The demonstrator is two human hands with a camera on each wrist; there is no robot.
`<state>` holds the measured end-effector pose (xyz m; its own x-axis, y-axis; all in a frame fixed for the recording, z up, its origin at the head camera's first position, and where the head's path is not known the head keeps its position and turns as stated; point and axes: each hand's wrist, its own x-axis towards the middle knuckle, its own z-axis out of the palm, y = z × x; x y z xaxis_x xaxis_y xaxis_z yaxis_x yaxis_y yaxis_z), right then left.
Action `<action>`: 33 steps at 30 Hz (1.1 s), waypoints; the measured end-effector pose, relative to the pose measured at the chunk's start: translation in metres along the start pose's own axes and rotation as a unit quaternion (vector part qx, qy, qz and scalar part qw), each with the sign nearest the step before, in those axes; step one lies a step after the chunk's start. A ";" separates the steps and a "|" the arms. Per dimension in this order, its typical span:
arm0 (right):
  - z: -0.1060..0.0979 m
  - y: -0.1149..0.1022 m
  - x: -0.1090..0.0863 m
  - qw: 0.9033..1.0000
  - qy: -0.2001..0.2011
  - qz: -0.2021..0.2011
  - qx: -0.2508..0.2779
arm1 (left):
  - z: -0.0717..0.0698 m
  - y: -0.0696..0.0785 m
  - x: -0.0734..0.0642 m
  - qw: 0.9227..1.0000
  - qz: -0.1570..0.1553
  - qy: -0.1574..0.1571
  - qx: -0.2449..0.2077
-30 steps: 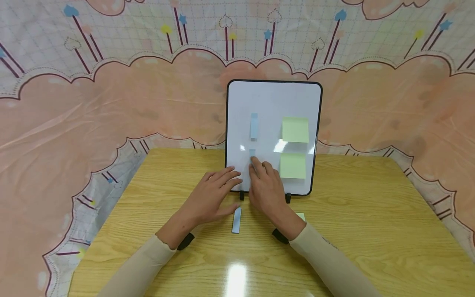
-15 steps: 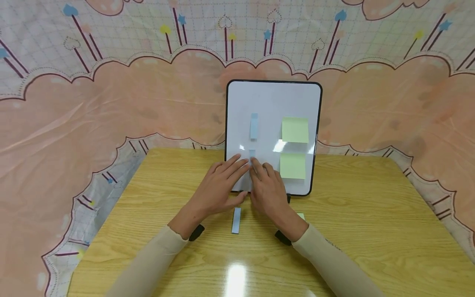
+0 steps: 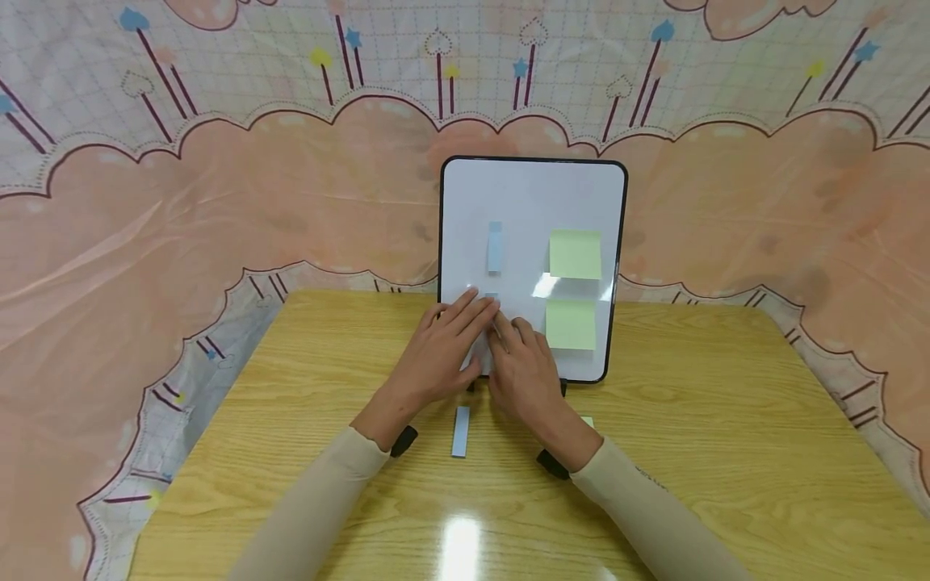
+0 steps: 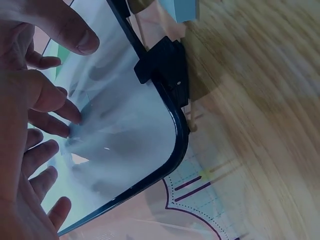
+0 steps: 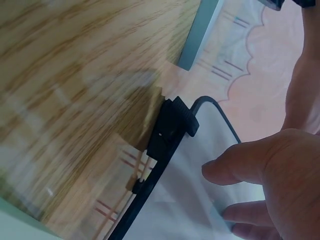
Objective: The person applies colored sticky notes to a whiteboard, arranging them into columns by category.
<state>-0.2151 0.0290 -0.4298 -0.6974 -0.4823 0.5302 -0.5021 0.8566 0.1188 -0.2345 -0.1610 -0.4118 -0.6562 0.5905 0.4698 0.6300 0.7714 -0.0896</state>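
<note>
A small whiteboard (image 3: 534, 194) with a black rim stands upright on the table. My right hand (image 3: 525, 371) touches the board's lower middle with outstretched fingers, over a light-blue sticky strip (image 3: 492, 295). Only the strip's top edge shows in the head view. From the left, my left hand (image 3: 439, 355) reaches the same spot, fingers straight and tips beside the right fingertips; whether they touch the strip is hidden. Above is another blue strip (image 3: 495, 248) stuck to the board. Two pale green sticky notes (image 3: 575, 255) are on its right side, one above the other.
A thin blue sticky-note pad (image 3: 461, 432) lies on the wooden table (image 3: 726, 420) before the board. The green pad (image 3: 588, 421) is partly hidden by my right wrist. A black clip foot (image 4: 167, 65) holds the board's lower edge. Patterned cloth (image 3: 327, 177) hangs behind.
My left hand has moved right and up onto the board, its fingertips now covering most of the lower blue strip's visible top. The right hand has stayed nearly still.
</note>
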 end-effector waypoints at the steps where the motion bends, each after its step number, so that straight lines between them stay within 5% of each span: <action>1: 0.000 0.000 0.000 1.000 0.002 -0.002 -0.001 | 0.001 0.000 0.001 1.000 -0.001 0.002 0.001; 14: 0.003 -0.003 0.000 1.000 0.001 0.002 -0.004 | 0.005 0.002 0.010 1.000 0.003 0.028 0.003; 33: 0.001 0.002 0.001 1.000 -0.012 0.002 -0.013 | 0.006 0.001 0.011 1.000 -0.010 0.003 0.011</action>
<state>-0.2168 0.0298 -0.4301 -0.7113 -0.4834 0.5102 -0.4862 0.8627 0.1395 -0.2435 -0.1529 -0.4117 -0.6659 0.5744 0.4761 0.6076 0.7879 -0.1007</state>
